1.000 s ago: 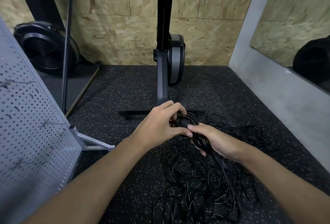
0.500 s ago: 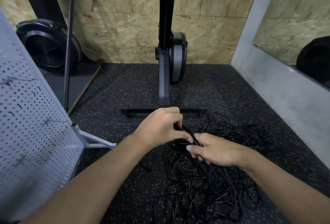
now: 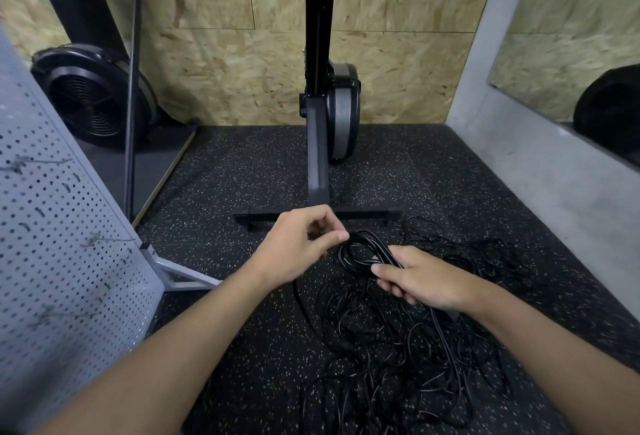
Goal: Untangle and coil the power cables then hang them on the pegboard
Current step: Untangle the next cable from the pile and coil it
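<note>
Holding the coil (image 3: 377, 246) in the right hand (image 3: 420, 284), fingers (image 3: 389, 271) clamped round the bunched loops, the person has it just above the floor (image 3: 242, 192), about mid-floor and right in front of the foot bar (image 3: 374, 213) of the gym machine. The left hand (image 3: 298, 244) sits right beside the coil's top, fingers curled and the thumb tip near the loops. Honestly can't tell if it's pinching a strand or holding nothing. The rest of the cables are one big tangle (image 3: 398, 365) spread over the floor toward the near right, and a thicker tail (image 3: 443, 337) runs from under the right hand down into it.

Where this could go sideways, imo:

- **Knots:** that tail looks like it feeds straight into the tangle. Pulling more length through probably tightens a knot or drags the whole mess along.
- **Loops springing:** they're only gripped on one side, so they could spring open if the right grip loosens while the left goes for slack.
- **Lifting too soon:** heading to the pegboard (image 3: 62, 244) at the floor's left edge before the tail is free would likely yank the pile or snag strands on the foot bar.
- **Hanging:** the hooks (image 3: 104, 239) look thin, so a sloppy coil may slide off.
</note>
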{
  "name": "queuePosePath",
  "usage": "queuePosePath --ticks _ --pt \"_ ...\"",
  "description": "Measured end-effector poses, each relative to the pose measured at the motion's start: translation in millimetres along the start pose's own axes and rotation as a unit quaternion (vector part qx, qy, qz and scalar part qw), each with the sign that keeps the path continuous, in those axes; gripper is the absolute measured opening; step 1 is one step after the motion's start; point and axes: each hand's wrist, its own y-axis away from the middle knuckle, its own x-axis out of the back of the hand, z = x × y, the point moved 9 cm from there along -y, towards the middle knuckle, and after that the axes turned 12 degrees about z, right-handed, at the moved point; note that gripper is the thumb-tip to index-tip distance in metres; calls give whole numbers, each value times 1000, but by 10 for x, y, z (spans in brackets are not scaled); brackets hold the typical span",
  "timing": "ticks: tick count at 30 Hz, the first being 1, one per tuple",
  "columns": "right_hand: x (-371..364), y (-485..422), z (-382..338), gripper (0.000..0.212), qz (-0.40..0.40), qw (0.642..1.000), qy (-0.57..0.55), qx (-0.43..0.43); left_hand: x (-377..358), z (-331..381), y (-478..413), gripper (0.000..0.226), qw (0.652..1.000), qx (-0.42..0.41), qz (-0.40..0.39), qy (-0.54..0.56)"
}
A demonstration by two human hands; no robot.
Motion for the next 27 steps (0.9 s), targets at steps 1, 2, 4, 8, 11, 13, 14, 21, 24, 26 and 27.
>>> queuePosePath --ticks 1,2,4,8,11,13,14,21,24,26,27 --pt "-24 4 -6 22 -5 1000 -4 -5 9 60 -2 7 1000 -15 11 2" --pt "-44 8 -5 22 -10 1000 -7 -8 14 119 -4 6 999 -29 18 2" --pt "-75 20 17 22 -20 1000 -8 -13 8 206 -12 4 998 -54 18 -4" --pt "-104 106 -23 22 -49 999 -3 -17 0 297 -14 1 996 -82 21 -19" --pt "-100 171 -141 27 -71 996 62 8 8 369 -47 4 994 -102 23 -16" --pt "-108 220 -205 30 -76 985 153 31 -11 399 -71 9 993 -114 5 -22" --pt "-132 257 -238 28 -80 979 184 42 -11 390 -82 13 994 -109 -3 -27" --pt "-260 498 -728 20 -62 971 151 172 60 -110 -125 36 993 86 -45 66" --pt "-187 521 -902 26 -16 969 129 209 -115 -242 -32 36 965 168 -103 173" --pt "-131 535 -968 24 8 967 123 223 -221 -299 20 30 944 205 -111 234" --pt "-111 534 -968 20 12 967 123 223 -260 -322 42 29 939 214 -110 247"
